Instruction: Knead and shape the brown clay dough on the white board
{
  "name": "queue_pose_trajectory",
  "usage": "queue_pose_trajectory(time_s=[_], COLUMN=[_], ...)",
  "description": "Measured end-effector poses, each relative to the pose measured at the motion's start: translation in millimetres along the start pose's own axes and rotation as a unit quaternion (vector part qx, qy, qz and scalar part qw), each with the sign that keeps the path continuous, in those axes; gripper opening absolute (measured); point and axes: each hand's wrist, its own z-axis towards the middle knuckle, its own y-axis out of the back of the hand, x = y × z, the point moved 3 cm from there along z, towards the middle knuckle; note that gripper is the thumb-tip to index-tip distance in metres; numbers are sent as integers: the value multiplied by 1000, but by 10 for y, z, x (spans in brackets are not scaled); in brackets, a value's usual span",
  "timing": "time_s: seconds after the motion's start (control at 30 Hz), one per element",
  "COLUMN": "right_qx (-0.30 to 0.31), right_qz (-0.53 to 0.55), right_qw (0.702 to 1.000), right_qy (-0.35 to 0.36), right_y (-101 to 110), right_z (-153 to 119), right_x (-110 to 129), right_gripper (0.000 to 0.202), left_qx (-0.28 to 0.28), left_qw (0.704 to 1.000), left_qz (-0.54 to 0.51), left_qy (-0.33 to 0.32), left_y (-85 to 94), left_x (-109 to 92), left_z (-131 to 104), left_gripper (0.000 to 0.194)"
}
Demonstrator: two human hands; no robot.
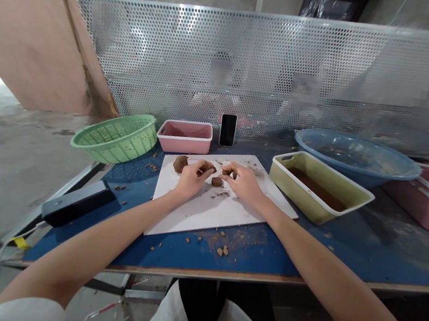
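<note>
A white board point(183, 216) lies on the blue table, with brown crumbs scattered over it. My left hand point(193, 180) is over its left half, fingers curled round a small brown piece that looks like clay, mostly hidden under the fingertips. Facing it, my right hand point(244, 184) pinches another brown clay-like piece point(226, 173) between thumb and fingers. Between the hands, nearer to me, rests a small brown block point(217, 182) on the board. A larger rounded brown lump point(180, 164) sits just beyond the left hand's knuckles.
Behind the board stand a pink basin point(184, 145) and a phone point(227, 129) against a perforated metal panel point(166, 58). A green basket point(119, 138) is left. On the right are a yellow-green tub point(303, 198) of brown liquid, a blue basin point(361, 178) and pink containers point(425, 209).
</note>
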Motion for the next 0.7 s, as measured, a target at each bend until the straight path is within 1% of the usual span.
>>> queue_pose_trajectory(time_s=[0.17, 0.3, 0.37, 0.43, 0.53, 0.63, 0.7], right_qx=[-10, -4, -6, -2, 39, 96, 117], right_qz=[9, 17, 14, 10, 1, -3, -3], right_qw=[1000, 1000, 1000, 1000, 999, 995, 993], right_qy=[-5, -13, -5, 1, -6, -2, 2], right_y=[-13, -6, 9, 20, 6, -28, -39], right_z=[-5, -6, -2, -1, -18, -48, -61], right_x=[-38, -9, 31, 64, 72, 62, 62], right_gripper=[10, 14, 15, 21, 35, 36, 35], left_qx=[-1, 2, 1, 0, 0, 2, 4], left_qw=[1000, 1000, 1000, 1000, 1000, 1000, 1000], left_qz=[1, 0, 1, 4, 15, 20, 15], left_qy=[6, 0, -3, -5, -6, -8, -9], left_y=[3, 0, -1, 1, 6, 6, 2], left_x=[-6, 5, 17, 26, 31, 32, 33], left_z=[-1, 6, 9, 10, 10, 9, 10], left_gripper=[16, 18, 19, 21, 20, 19, 19])
